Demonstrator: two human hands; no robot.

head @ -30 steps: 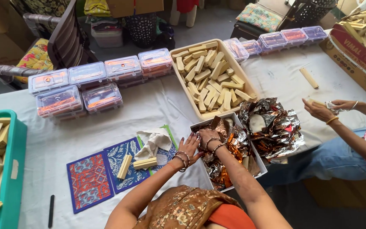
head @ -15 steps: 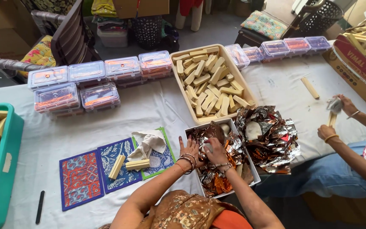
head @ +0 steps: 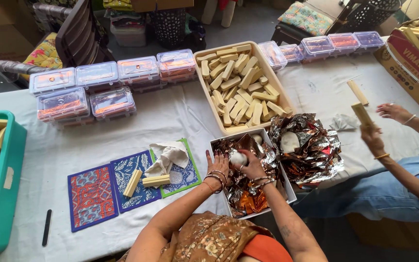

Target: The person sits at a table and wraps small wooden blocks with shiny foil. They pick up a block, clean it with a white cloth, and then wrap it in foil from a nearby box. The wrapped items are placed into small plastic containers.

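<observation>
Both hands, left hand (head: 217, 164) and right hand (head: 252, 167), grip a white ball (head: 239, 158) together.

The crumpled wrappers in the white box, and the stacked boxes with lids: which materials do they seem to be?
The wrappers look like metallic foil: shiny, sharply creased, silver and copper. The lidded boxes seem to be clear, glossy plastic, since the contents show through.
</observation>
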